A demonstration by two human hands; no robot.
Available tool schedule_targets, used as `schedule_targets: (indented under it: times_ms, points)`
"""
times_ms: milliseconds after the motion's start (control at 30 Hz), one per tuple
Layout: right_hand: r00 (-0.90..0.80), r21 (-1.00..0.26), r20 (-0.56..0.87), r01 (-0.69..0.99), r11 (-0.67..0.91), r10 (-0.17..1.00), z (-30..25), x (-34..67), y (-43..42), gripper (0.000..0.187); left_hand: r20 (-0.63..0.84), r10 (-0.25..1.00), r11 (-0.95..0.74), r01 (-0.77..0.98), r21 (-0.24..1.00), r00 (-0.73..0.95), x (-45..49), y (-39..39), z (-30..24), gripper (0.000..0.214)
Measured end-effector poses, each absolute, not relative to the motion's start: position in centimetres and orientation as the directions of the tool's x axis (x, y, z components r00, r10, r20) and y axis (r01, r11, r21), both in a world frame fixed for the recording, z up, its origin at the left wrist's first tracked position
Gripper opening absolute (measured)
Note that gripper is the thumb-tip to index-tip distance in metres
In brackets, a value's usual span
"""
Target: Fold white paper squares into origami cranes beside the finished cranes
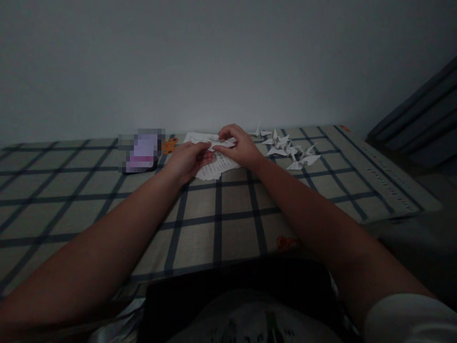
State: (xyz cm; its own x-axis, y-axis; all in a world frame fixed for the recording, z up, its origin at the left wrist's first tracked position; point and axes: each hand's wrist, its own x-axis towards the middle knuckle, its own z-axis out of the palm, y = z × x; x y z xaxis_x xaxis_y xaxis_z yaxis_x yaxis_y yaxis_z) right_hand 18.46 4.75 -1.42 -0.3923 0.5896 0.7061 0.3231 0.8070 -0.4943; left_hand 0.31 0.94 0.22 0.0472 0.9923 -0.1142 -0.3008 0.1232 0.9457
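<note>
Between my two hands is a small folded piece of white paper [224, 143]. My left hand [187, 159] pinches its left side with thumb and fingers. On the other side, my right hand [239, 145] is closed on the same piece, thumb below and fingers curled over the top. Printed paper sheets [214, 167] with torn-looking edges lie beneath both hands. To the right of my right hand sit several folded white paper cranes [294, 152] in a loose cluster. Fine folds in the held piece are too small and dim to make out.
A phone [143, 150] with a lit, partly blurred screen lies left of the sheets. The checked tablecloth [196, 228] covers the table, which meets a plain wall [214, 62] at the back. Dark folded fabric [421, 119] hangs at the far right.
</note>
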Motion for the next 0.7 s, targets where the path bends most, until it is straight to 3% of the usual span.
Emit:
schedule_targets:
  times_ms: [200, 500, 700]
  points:
    - [-0.473, -0.454, 0.703, 0.278, 0.847, 0.532, -1.85, 18.63, 5.27, 0.028, -0.117, 0.991, 0.132, -0.317, 0.939, 0.068, 0.16, 1.11, -0.24, 0.002]
    - [-0.420, -0.528, 0.674, 0.301, 0.794, 0.607, -1.76, 18.61, 4.94, 0.024, -0.093, 0.993, 0.110, -0.287, 0.952, 0.073, 0.36, 1.03, -0.19, 0.007]
    - [-0.420, -0.511, 0.676, 0.324, 0.796, 0.605, -1.66, 18.41, 4.85, 0.018, -0.034, 0.997, 0.047, -0.209, 0.977, 0.067, 0.14, 1.24, -0.74, 0.008]
